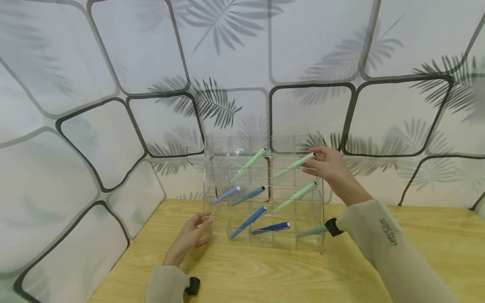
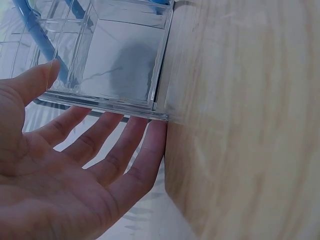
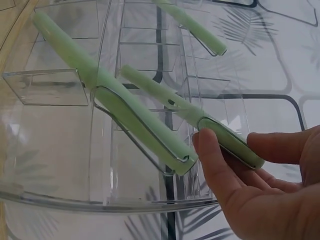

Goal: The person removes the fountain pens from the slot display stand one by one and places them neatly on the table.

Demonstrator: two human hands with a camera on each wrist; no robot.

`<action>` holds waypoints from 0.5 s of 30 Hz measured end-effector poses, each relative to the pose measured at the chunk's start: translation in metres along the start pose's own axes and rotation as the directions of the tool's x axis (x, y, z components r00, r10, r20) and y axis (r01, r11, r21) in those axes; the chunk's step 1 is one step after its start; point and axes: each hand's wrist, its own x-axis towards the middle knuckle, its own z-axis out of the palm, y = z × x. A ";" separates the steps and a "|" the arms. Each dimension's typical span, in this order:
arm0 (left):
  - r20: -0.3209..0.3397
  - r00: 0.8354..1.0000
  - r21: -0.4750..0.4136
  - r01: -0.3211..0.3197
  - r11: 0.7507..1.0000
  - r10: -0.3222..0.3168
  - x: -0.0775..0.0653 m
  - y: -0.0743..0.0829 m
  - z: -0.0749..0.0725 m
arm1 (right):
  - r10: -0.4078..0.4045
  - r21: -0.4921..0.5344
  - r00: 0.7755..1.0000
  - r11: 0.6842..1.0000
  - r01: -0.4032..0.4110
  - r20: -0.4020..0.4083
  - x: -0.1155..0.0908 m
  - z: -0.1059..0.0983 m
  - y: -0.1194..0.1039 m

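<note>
A clear tiered pen rack (image 1: 261, 242) stands on the table, holding several slanted pens. At its upper right, my right hand (image 1: 327, 166) pinches the capped end of a light green pen (image 3: 232, 142) between thumb and fingers; the pen's other end lies in the rack. Just below is another light green pen (image 3: 125, 112) with a wire clip. My left hand (image 1: 189, 235) holds the rack's lower left side, thumb in front and fingers (image 2: 110, 157) behind the edge. A blue pen (image 1: 248, 223) and a dark blue pen (image 1: 270, 228) rest in the lowest tier.
Other pens in the rack are a light green one (image 1: 248, 165) upper left, a lavender one (image 1: 226, 195), a grey-blue one (image 1: 248, 196) and a teal one (image 1: 311, 231) lower right. Behind the wooden table (image 1: 242, 273) hangs a leaf-patterned curtain (image 1: 310, 118).
</note>
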 end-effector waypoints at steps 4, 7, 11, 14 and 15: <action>-0.001 1.000 0.006 -0.001 1.000 0.001 0.001 -0.001 0.001 | -0.026 0.003 0.999 1.000 0.026 -0.048 -0.001 -0.001 0.001; 0.000 1.000 0.004 -0.001 1.000 0.001 0.001 -0.001 0.001 | -0.063 0.056 0.994 0.996 0.068 -0.086 -0.002 -0.006 0.000; -0.003 1.000 -0.006 0.001 1.000 -0.001 0.001 -0.002 0.000 | -0.101 0.163 0.985 0.979 0.123 -0.138 -0.006 -0.014 -0.003; -0.004 1.000 -0.005 -0.003 1.000 0.003 0.001 -0.001 0.000 | -0.112 0.274 0.978 0.949 0.158 -0.175 -0.009 -0.020 -0.005; -0.003 1.000 -0.004 -0.003 1.000 0.003 0.001 -0.001 0.000 | -0.112 0.315 0.976 0.934 0.168 -0.187 -0.009 -0.022 -0.005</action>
